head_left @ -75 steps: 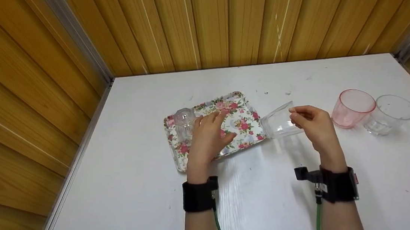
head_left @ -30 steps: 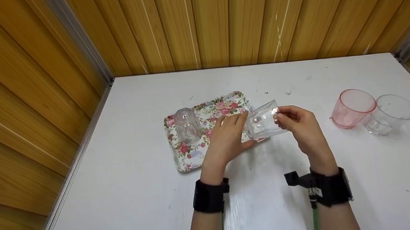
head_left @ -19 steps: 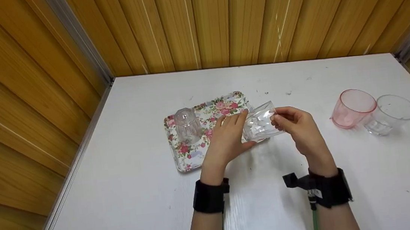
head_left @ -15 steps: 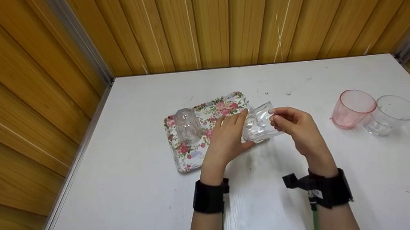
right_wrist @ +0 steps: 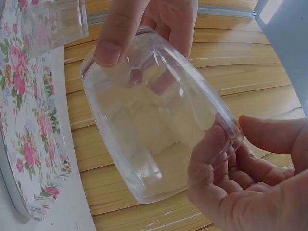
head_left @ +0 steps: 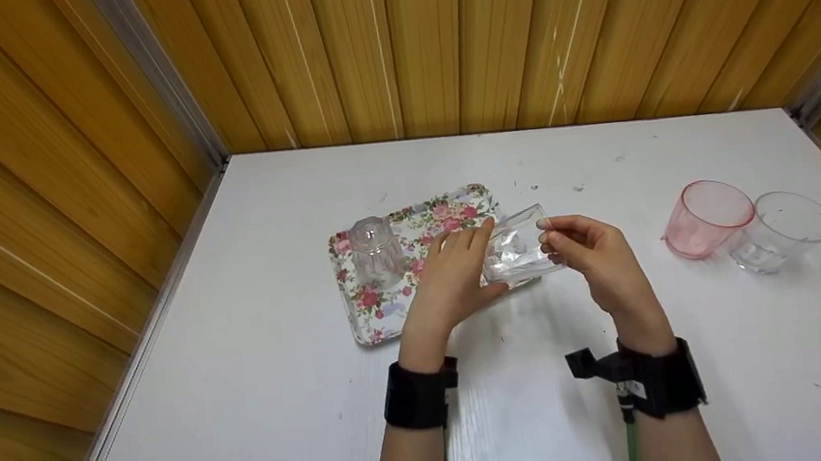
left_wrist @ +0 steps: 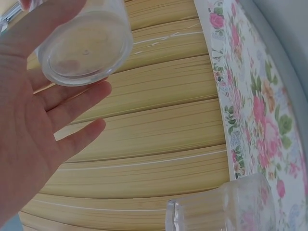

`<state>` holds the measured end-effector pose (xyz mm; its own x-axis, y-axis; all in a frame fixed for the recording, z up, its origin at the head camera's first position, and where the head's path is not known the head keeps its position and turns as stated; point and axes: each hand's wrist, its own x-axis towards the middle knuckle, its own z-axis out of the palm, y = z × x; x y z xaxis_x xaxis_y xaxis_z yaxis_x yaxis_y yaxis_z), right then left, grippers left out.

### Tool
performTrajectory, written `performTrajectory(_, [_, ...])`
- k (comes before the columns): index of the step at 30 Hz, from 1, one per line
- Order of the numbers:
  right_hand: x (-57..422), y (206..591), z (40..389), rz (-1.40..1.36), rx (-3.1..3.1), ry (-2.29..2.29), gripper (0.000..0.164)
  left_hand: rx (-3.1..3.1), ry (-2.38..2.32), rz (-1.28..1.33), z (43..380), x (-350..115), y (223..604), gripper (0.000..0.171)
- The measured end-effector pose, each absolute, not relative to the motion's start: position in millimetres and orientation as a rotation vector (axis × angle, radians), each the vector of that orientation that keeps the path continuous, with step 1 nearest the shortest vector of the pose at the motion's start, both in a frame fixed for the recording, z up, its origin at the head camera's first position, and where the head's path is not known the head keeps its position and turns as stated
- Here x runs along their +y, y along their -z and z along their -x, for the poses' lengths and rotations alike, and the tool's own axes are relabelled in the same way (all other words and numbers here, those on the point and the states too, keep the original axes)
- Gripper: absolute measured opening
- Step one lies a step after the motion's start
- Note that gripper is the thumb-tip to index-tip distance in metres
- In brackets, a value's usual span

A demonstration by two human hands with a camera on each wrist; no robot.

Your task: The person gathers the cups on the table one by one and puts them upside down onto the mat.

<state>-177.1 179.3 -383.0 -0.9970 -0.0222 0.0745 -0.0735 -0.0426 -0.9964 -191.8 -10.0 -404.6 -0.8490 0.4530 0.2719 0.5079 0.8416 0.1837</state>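
A clear drinking glass (head_left: 518, 250) is held tilted on its side above the right edge of a floral tray (head_left: 454, 211). My left hand (head_left: 449, 279) holds the base end; in the right wrist view its thumb presses the side of the glass (right_wrist: 149, 125). At the rim, the thumb and forefinger of my right hand (head_left: 606, 264) pinch the wall, with the other fingers curled in, as the right wrist view shows. The left wrist view shows the round glass bottom (left_wrist: 86, 48) against my left hand (left_wrist: 43, 115). A smaller clear glass (head_left: 376, 252) stands upside down on the tray's left part.
To the right, a pink glass (head_left: 707, 221) and another clear glass (head_left: 783, 232) stand upright side by side on the white table (head_left: 246, 397). Wood-patterned panels (head_left: 423, 48) wall off the back and sides. Green cables (head_left: 632, 442) run from the wrist straps.
The glass has moved left with my right hand, over the tray's right edge. My left hand has left the upturned glass and come right to the held glass's base. Only slight motion lately.
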Motion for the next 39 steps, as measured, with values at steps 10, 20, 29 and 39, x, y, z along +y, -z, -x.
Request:
performTrajectory(10, [179, 382, 177, -0.095, -2.208, -2.197, 0.028, -2.762, 0.319, 0.745, 191, -13, 404, 0.082])
performTrajectory(20, [177, 385, 180, -0.050, -2.207, -2.207, 0.029, -2.801, 0.357, 0.740, 191, -15, 402, 0.083])
performTrajectory(29, [178, 392, 185, -0.051, -2.191, -2.223, 0.028, -2.797, 0.328, 0.727, 191, -16, 402, 0.081])
performTrajectory(39, [178, 397, 189, -0.020, -2.279, -2.154, 0.029, -2.801, 0.312, 0.721, 190, -18, 400, 0.082])
